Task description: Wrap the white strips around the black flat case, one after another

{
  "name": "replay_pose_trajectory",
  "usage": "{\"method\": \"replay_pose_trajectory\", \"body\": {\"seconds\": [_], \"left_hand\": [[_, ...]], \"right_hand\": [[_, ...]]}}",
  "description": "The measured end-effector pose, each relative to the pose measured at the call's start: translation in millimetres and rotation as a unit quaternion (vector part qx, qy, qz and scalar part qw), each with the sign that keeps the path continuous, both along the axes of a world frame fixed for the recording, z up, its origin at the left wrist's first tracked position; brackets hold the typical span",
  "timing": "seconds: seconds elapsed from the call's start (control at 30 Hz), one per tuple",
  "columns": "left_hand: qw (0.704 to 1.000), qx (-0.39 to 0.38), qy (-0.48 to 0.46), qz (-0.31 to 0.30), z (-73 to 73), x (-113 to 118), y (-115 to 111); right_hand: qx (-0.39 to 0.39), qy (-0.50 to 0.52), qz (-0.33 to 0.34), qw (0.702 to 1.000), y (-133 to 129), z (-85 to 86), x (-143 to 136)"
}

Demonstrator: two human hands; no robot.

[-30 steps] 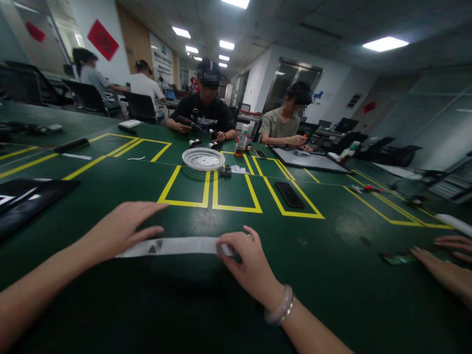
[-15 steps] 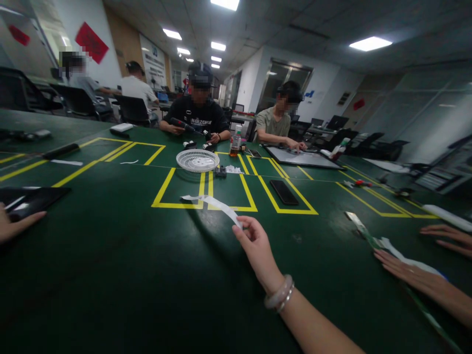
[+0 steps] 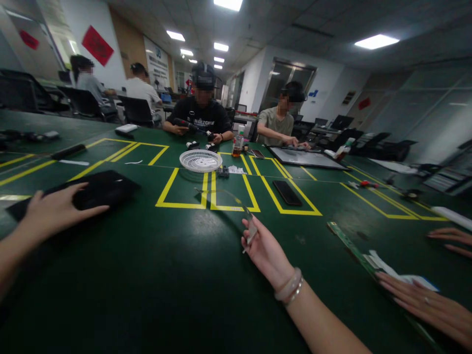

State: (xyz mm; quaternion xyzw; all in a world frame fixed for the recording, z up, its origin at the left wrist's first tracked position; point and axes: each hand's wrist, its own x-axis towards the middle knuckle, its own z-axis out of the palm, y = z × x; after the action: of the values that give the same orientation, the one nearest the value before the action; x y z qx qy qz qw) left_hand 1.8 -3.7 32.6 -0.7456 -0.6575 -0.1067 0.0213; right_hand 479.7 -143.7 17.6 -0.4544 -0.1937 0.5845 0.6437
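Note:
My right hand is raised a little over the green table and pinches one end of a thin pale strip. The strip arches away from the hand toward the yellow-taped boxes and shows nearly edge-on. My left hand lies far to the left on the near edge of a flat black panel, fingers spread over it. The panel rests on the table across a yellow tape line.
A white round grille, small black parts, a bottle and a black phone lie beyond. A co-worker's hands rest at the right by a green circuit strip. Two people sit opposite, one at a large flat panel.
My left hand let go of the strip, went left and now has the black panel, which has slid toward the middle. My right hand lifted the strip off the table.

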Motion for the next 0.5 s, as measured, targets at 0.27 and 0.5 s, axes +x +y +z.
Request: {"method": "replay_pose_trajectory", "body": {"seconds": [0.27,0.5], "left_hand": [[0.925,-0.123,-0.151,-0.326,-15.7,156,-87],[0.883,-0.109,-0.131,-0.437,-31.2,184,-119]], "right_hand": [[0.076,0.030,-0.013,0.997,0,5.2,3],[0.109,-0.021,-0.010,0.994,-6,12.7,-4]]}}
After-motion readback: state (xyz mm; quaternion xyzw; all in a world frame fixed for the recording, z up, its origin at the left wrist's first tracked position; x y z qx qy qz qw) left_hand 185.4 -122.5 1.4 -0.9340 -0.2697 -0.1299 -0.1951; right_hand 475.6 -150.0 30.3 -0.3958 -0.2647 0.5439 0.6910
